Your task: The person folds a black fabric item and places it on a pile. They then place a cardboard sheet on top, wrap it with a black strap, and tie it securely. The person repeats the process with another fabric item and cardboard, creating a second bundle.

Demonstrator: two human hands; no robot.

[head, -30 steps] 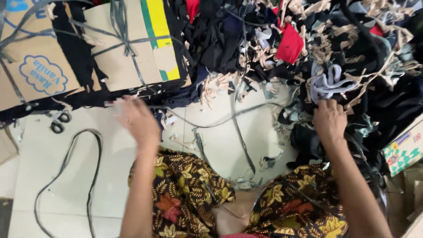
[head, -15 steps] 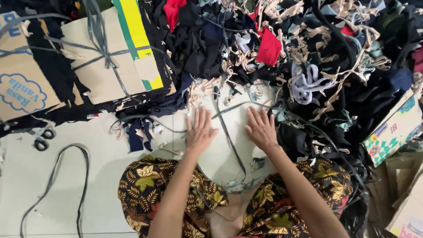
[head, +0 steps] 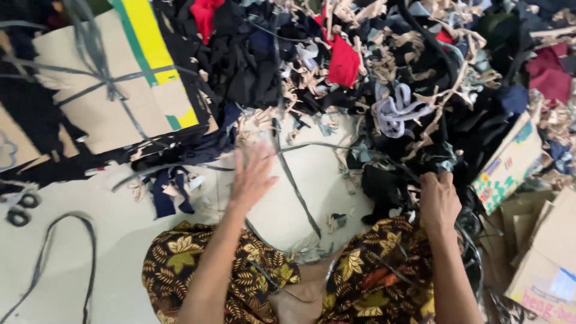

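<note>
Overhead, the biggest thing is the heap of fabric scraps (head: 384, 78), mostly black and navy with beige strips, red pieces and a pale lilac coil of strips (head: 396, 111), filling the top and right of the view. Next in size, a flattened cardboard box (head: 102, 114) with a yellow and green band lies at the upper left, dark strips draped across it. Below both runs the pale floor (head: 72, 252), bare in patches (a long dark strip loops over it at the lower left). The person's lap, in a brown leaf-patterned garment (head: 240, 282), takes up the bottom centre. At the right edge, more cardboard boxes (head: 546, 258) stand stacked, one with a bright printed side.

The right hand (head: 439, 201) sits at the heap's near edge, fingers curled down into dark scraps; they appear closed on a bunch of black cloth, though the fingertips are buried and the hold cannot be seen fully. The left hand (head: 252, 177) is blurred, flat and spread wide, palm down over the floor just beside the heap's fringe, holding nothing. A grey strip (head: 297, 186) runs down the floor between the two hands, near the left hand's fingers. A small navy scrap (head: 168, 192) lies left of that hand, apart from it. Black scissors (head: 18, 207) rest at the far left edge.
</note>
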